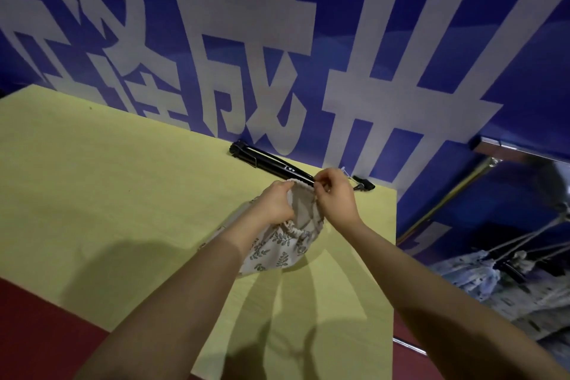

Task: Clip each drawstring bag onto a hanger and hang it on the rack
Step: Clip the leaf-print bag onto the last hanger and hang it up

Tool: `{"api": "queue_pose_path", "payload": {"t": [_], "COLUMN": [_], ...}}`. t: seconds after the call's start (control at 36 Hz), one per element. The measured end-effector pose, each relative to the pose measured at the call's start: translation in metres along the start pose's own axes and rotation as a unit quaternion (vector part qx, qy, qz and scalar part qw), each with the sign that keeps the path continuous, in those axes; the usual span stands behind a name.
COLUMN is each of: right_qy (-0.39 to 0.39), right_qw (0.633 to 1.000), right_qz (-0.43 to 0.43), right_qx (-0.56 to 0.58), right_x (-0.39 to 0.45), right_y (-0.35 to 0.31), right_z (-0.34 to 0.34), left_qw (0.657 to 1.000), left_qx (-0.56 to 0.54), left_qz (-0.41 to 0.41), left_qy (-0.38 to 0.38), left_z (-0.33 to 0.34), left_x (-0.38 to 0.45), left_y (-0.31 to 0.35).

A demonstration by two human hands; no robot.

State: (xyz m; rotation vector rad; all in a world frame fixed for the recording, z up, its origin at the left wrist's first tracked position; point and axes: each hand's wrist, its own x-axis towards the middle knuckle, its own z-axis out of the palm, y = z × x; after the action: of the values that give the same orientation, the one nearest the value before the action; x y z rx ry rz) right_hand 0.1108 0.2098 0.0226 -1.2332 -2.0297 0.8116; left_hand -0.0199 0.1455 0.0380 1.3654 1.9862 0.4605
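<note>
A pale drawstring bag (pixel 279 245) printed with grey leaves is held up over the yellow table (pixel 108 194). My left hand (pixel 273 205) pinches the left side of its open top edge. My right hand (pixel 334 194) pinches the right side of that edge, close to the black hanger (pixel 268 162) lying along the table's far edge. Whether my right fingers also hold the hanger's clip I cannot tell. The bag's cord bunches between my wrists. At the right stands the metal rack (pixel 487 146), with several bags on hangers (pixel 499 268) hanging below it.
A blue wall (pixel 354 25) with large white characters rises directly behind the table. A dark red floor (pixel 46 333) shows at the lower left. The rack's slanted bar (pixel 447 200) and lower rail (pixel 410 345) stand just past the table's right edge.
</note>
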Motion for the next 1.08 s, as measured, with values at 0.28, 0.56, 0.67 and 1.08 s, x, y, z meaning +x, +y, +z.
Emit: {"api": "queue_pose_path", "payload": {"t": [0.28, 0.56, 0.67, 1.08], "right_qy": [-0.132, -0.261, -0.274, -0.314], "right_qw": [0.980, 0.939, 0.919, 0.902], "right_qz": [0.069, 0.014, -0.018, 0.036], "right_qx": [-0.134, -0.222, -0.283, -0.292], "right_x": [0.069, 0.110, 0.112, 0.105], "right_y": [0.050, 0.080, 0.091, 0.085], "right_z": [0.024, 0.064, 0.072, 0.075], "left_qw": [0.992, 0.993, 0.991, 0.993], "left_qx": [-0.070, 0.047, 0.077, 0.042], "left_qz": [-0.098, -0.105, -0.100, -0.085], "left_qy": [0.048, 0.041, 0.039, 0.067], "left_z": [0.016, 0.029, 0.029, 0.029], "left_x": [0.042, 0.085, 0.090, 0.084], "left_y": [-0.010, -0.018, -0.029, -0.040]}}
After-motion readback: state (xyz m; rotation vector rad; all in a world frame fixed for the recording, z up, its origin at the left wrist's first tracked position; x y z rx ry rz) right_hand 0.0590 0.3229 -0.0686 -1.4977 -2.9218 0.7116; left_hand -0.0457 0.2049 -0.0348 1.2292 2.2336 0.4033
